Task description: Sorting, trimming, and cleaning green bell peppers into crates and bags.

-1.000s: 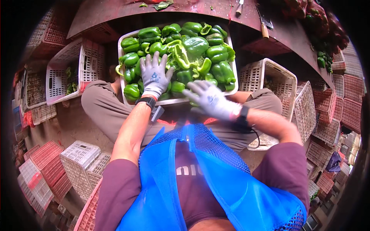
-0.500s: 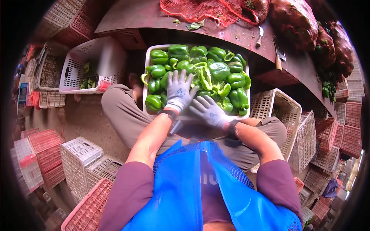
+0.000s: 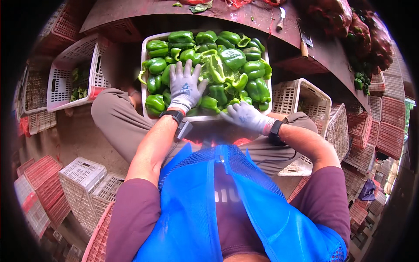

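Observation:
A white plastic crate heaped with green bell peppers stands in front of me. Some peppers are cut or broken, such as the split pale one in the middle. My left hand, in a grey-white glove, lies flat on the peppers at the left with its fingers spread. At the crate's near rim is my right hand, gloved too, its fingers bent over the edge and its thumb on the near side. Neither hand holds a pepper that I can make out.
Beyond the crate runs a dark reddish table with a knife and a wooden-handled blade. Red mesh sacks lie at the far right. A white crate with scraps stands left; another crate stands right.
My right hand has moved from the peppers to the crate's near rim and closed over it. My left hand stays spread on the peppers. The whole view has shifted slightly.

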`<control>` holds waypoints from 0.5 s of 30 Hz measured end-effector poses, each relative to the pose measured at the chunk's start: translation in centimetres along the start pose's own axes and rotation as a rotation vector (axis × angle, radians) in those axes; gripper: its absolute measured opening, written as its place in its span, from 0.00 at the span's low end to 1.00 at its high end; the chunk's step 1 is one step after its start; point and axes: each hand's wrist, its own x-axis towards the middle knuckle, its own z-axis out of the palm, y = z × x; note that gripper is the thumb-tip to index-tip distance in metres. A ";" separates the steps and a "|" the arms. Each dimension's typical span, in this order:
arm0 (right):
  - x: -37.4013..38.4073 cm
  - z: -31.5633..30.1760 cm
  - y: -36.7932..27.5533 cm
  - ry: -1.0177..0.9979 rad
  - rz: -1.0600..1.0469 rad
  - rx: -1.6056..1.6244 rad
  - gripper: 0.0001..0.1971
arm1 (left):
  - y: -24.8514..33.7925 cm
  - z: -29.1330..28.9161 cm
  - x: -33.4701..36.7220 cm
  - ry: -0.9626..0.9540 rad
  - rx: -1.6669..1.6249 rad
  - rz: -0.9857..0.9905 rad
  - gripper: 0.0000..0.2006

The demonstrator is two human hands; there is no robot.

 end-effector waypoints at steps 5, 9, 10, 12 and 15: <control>1.3 -0.6 -0.6 0.166 0.172 0.044 0.17 | 0.0 -0.2 -0.3 0.027 0.007 0.004 0.27; 2.0 -1.3 0.3 0.475 0.379 0.143 0.20 | 0.0 -0.4 -0.3 0.040 0.016 0.007 0.27; 2.0 -1.3 1.1 0.581 0.414 0.139 0.21 | -0.1 -0.3 -0.3 0.044 0.019 0.008 0.27; 2.3 -3.1 2.2 0.633 0.401 0.072 0.25 | -0.3 -0.3 -0.6 0.050 0.029 0.000 0.27; 0.9 -0.6 1.3 0.448 0.251 0.015 0.26 | 0.1 -0.3 -0.4 0.045 0.031 0.007 0.27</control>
